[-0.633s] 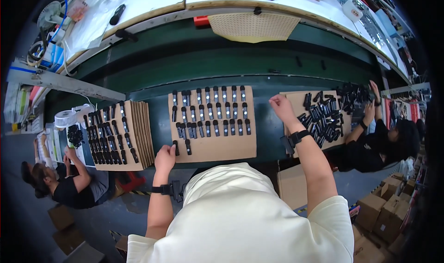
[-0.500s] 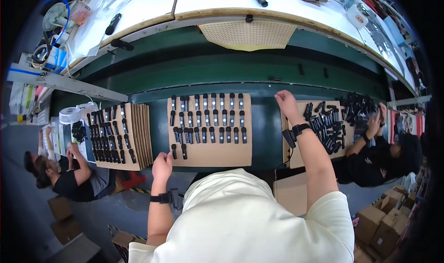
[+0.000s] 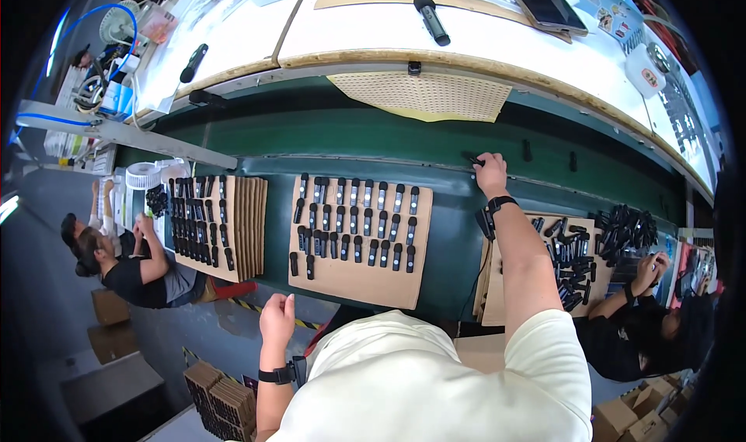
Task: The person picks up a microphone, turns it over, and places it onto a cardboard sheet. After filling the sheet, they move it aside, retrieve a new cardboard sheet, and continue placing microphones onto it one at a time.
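Note:
My right hand point(image 3: 491, 173) reaches forward onto the green conveyor belt point(image 3: 388, 139), its fingers closed on a small black microphone point(image 3: 472, 159). Only the end of that microphone shows. My left hand point(image 3: 277, 318) hangs in a loose fist off the near edge of a cardboard sheet point(image 3: 353, 283), and nothing shows in it. Black microphones point(image 3: 368, 194) with rounded heads stand in rows on this sheet, with two more in a short row near its lower left corner.
On the left lies a stack of cardboard sheets point(image 3: 252, 232) bearing rows of microphones. To the right, another sheet point(image 3: 497, 290) holds a loose heap. Two more microphones point(image 3: 527, 150) lie farther along the belt. People sit at both sides; a white bench point(image 3: 350, 30) runs across the far side.
My right hand has moved forward to the belt and taken hold of a microphone lying there. My left hand has drawn back from the sheet's edge. The whole view has shifted.

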`<action>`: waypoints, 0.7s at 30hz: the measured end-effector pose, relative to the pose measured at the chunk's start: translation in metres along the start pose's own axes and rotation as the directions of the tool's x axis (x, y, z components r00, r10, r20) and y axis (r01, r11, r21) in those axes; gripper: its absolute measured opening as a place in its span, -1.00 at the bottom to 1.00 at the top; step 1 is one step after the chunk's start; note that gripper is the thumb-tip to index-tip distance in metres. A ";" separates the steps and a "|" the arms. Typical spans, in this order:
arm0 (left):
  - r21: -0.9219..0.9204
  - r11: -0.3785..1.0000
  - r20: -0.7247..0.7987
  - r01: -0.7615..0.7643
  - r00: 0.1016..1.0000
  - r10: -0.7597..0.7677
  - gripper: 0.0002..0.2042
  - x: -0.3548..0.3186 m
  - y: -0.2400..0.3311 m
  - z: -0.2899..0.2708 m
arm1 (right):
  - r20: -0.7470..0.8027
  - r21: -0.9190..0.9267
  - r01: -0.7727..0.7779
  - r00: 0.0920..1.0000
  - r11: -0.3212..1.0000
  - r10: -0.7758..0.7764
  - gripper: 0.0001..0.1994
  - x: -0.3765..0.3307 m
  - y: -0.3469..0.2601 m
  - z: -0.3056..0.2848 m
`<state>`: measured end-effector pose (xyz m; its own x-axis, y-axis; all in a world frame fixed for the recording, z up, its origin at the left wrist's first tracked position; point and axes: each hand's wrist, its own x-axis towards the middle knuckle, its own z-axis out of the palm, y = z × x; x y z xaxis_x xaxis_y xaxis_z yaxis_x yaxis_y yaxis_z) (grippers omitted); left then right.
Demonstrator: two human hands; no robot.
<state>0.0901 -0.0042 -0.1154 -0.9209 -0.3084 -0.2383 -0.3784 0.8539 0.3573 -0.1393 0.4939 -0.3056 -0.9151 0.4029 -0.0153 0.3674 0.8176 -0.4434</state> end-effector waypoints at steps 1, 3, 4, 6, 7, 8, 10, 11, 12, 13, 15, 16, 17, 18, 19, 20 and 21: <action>-0.012 1.000 0.004 -0.015 1.000 0.015 -0.74 0.001 0.005 -0.001 | 0.003 0.003 -0.003 1.000 1.000 0.003 -0.71 0.000 -0.001 0.002; -0.024 0.999 0.013 -0.035 0.999 0.035 -0.75 0.006 0.015 -0.002 | 0.094 0.340 -0.012 0.995 0.940 -0.021 -0.73 0.001 -0.008 0.001; -0.052 0.996 0.032 -0.071 0.997 0.073 -0.76 0.011 0.022 -0.002 | 0.131 0.494 -0.032 0.991 0.869 -0.038 -0.74 -0.002 -0.010 0.000; -0.109 0.986 0.059 -0.129 0.989 0.136 -0.79 0.021 0.035 -0.003 | 0.167 0.720 -0.076 0.984 0.690 -0.065 -0.76 -0.023 -0.025 -0.006; -0.107 0.987 0.055 -0.122 0.990 0.128 -0.79 0.023 0.041 -0.004 | 0.193 0.884 -0.120 0.974 0.451 -0.119 -0.78 -0.038 -0.043 -0.015; -0.179 0.969 0.055 -0.169 0.982 0.181 -0.81 0.025 0.048 -0.005 | 0.197 0.885 -0.122 0.973 0.449 -0.124 -0.78 -0.055 -0.058 -0.028; -0.324 0.909 0.046 -0.260 0.956 0.290 -0.86 0.030 0.066 -0.009 | 0.423 0.874 -0.391 0.904 0.288 -0.057 -0.80 -0.098 -0.096 -0.075; -0.324 0.908 0.056 -0.266 0.952 0.300 -0.86 0.034 0.079 -0.012 | 0.421 0.874 -0.393 0.906 0.285 -0.042 -0.80 -0.119 -0.104 -0.089; -0.380 0.866 0.072 -0.326 0.922 0.379 -0.89 0.036 0.093 -0.016 | 0.399 0.896 -0.362 0.911 0.256 -0.108 -0.79 -0.139 -0.111 -0.099; -0.436 0.817 0.082 -0.378 0.887 0.455 -0.91 0.037 0.107 -0.020 | 0.374 0.916 -0.333 0.911 0.224 -0.174 -0.79 -0.158 -0.118 -0.109; -0.503 0.674 0.014 -0.542 0.774 0.633 -0.89 0.037 0.131 -0.030 | 0.314 0.924 -0.253 0.930 0.286 -0.192 -0.79 -0.194 -0.136 -0.131; -0.506 0.674 0.020 -0.538 0.774 0.633 -0.89 0.037 0.141 -0.035 | 0.253 0.923 -0.167 0.942 0.345 -0.221 -0.79 -0.211 -0.145 -0.141; -0.514 0.582 -0.018 -0.630 0.686 0.727 -0.84 0.036 0.150 -0.040 | 0.190 0.913 -0.076 0.949 0.401 -0.253 -0.79 -0.224 -0.155 -0.150; -0.519 0.479 -0.057 -0.708 0.587 0.807 -0.79 0.035 0.156 -0.044 | 0.192 0.911 -0.080 0.950 0.405 -0.245 -0.79 -0.234 -0.164 -0.161; -0.524 0.478 -0.052 -0.705 0.586 0.808 -0.79 0.032 0.159 -0.050 | 0.112 0.881 0.043 0.948 0.471 -0.297 -0.79 -0.244 -0.174 -0.172; -0.543 0.443 -0.045 -0.713 0.552 0.833 -0.77 0.028 0.162 -0.055 | 0.037 0.832 0.167 0.935 0.528 -0.354 -0.78 -0.252 -0.183 -0.182; -0.563 0.409 -0.041 -0.719 0.518 0.855 -0.74 0.025 0.163 -0.059 | -0.031 0.767 0.289 0.908 0.573 -0.417 -0.78 -0.259 -0.190 -0.187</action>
<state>-0.0002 0.1019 -0.0097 -0.8039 0.5531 0.2186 0.4547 0.3348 0.8253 0.0592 0.3108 -0.0497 -0.9793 0.0378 0.1988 -0.1816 0.2698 -0.9456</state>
